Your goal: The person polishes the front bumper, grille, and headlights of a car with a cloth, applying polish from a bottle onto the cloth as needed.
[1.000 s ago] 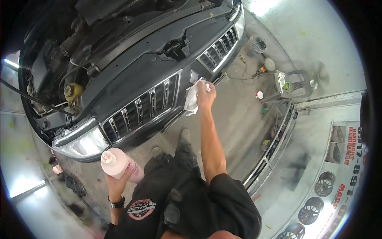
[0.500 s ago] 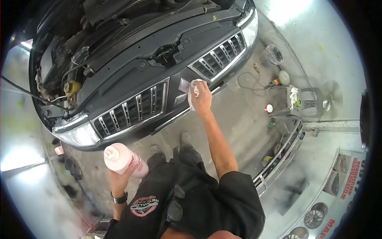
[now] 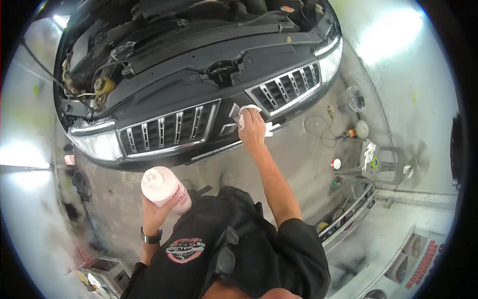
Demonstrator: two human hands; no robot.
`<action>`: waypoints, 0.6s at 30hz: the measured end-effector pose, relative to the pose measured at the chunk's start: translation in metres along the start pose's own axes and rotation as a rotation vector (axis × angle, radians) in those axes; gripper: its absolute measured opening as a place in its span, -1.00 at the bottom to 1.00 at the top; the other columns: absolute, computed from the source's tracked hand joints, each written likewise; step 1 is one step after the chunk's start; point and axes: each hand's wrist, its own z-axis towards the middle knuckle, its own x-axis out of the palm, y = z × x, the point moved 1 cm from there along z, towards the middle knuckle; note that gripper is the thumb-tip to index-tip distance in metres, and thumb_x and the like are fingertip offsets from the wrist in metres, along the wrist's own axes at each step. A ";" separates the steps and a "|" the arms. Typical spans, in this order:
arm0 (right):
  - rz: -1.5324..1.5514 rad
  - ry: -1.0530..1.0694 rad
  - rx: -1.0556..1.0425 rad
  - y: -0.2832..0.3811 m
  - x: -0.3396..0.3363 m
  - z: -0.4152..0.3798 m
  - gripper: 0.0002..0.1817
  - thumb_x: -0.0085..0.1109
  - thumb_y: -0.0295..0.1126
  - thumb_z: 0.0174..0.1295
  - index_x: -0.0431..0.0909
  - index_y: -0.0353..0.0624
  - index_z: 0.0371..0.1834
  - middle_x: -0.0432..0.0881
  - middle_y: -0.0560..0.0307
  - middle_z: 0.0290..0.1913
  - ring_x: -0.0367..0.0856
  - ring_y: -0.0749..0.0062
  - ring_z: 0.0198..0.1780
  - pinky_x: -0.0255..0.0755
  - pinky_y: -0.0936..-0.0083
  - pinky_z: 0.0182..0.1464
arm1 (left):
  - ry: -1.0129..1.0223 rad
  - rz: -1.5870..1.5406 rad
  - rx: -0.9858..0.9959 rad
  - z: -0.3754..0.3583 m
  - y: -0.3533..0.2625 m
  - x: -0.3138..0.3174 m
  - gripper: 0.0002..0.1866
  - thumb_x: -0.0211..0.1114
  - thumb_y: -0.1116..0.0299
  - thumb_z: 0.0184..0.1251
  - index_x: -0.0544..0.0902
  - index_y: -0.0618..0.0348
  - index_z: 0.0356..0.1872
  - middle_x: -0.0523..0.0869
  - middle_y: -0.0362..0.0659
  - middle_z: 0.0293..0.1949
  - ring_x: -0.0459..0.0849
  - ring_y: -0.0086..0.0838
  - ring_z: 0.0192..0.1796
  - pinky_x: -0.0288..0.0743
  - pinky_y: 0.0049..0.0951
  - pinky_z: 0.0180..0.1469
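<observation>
My right hand (image 3: pixel 252 130) presses a crumpled white cloth (image 3: pixel 250 108) against the chrome emblem (image 3: pixel 234 110) between the two grille halves of a dark car (image 3: pixel 164 97). The hand and cloth cover part of the emblem. Lower left, my left hand (image 3: pixel 155 215) is wrapped round a large pale pink bottle (image 3: pixel 169 192) with a white cap, held upright near my body and apart from the car.
The hood is up over the engine bay. At right stand a clear bucket (image 3: pixel 351 99), a polisher (image 3: pixel 360 130) with a cord, a grey chair (image 3: pixel 386 164) and a metal rack (image 3: pixel 348 212). A white-lidded tub (image 3: pixel 335 164) is near the chair.
The view has shifted, so the car sits further right. My right hand and the cloth have moved slightly over the emblem. The bottle is still in my left hand.
</observation>
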 end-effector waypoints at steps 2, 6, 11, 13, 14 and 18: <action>-0.016 -0.023 -0.025 0.007 0.005 0.012 -0.54 0.37 -0.65 -0.15 0.52 -0.23 -0.08 0.58 -0.06 -0.14 0.62 -0.08 -0.10 0.55 0.16 -0.10 | 0.002 -0.062 0.021 0.004 -0.002 0.007 -0.33 0.61 0.43 0.01 0.52 0.35 0.18 0.72 -0.06 0.05 0.70 -0.42 0.08 0.57 -0.37 0.17; -0.043 -0.002 -0.018 0.022 -0.001 0.021 -0.55 0.33 -0.61 -0.16 0.52 -0.19 -0.09 0.57 -0.05 -0.15 0.60 -0.06 -0.09 0.53 0.12 -0.08 | 0.002 -0.004 -0.018 0.007 -0.010 0.007 -0.36 0.62 0.43 0.00 0.55 0.34 0.15 0.73 -0.08 0.02 0.72 -0.42 0.05 0.58 -0.36 0.14; -0.055 0.001 0.065 0.002 0.005 -0.006 -0.56 0.36 -0.61 -0.16 0.52 -0.19 -0.12 0.58 -0.07 -0.13 0.61 -0.09 -0.07 0.54 0.12 -0.05 | -0.079 -0.107 -0.006 0.005 -0.002 -0.004 -0.41 0.62 0.42 0.02 0.59 0.34 0.10 0.75 -0.09 -0.01 0.73 -0.43 0.03 0.58 -0.37 0.12; -0.019 -0.005 0.007 0.024 0.003 0.026 -0.57 0.38 -0.61 -0.13 0.51 -0.20 -0.12 0.59 -0.06 -0.12 0.61 -0.08 -0.07 0.54 0.14 -0.07 | -0.034 -0.053 -0.019 0.008 -0.002 -0.005 -0.40 0.62 0.43 0.02 0.57 0.34 0.12 0.74 -0.08 0.00 0.72 -0.43 0.04 0.58 -0.37 0.12; -0.004 0.002 0.010 0.022 0.010 0.027 -0.54 0.38 -0.62 -0.15 0.51 -0.20 -0.10 0.59 -0.07 -0.11 0.61 -0.11 -0.07 0.54 0.14 -0.06 | -0.008 -0.022 -0.022 0.010 -0.003 -0.005 -0.39 0.62 0.43 0.03 0.57 0.34 0.13 0.74 -0.08 0.00 0.72 -0.43 0.04 0.58 -0.36 0.12; 0.004 0.033 0.235 -0.003 0.001 -0.012 -0.70 0.35 -0.54 0.04 0.53 -0.25 -0.14 0.61 -0.11 -0.12 0.61 -0.15 -0.08 0.53 0.12 -0.06 | -0.040 -0.104 0.034 0.013 -0.004 -0.007 -0.39 0.61 0.44 0.04 0.56 0.34 0.14 0.74 -0.08 0.01 0.72 -0.43 0.04 0.58 -0.37 0.12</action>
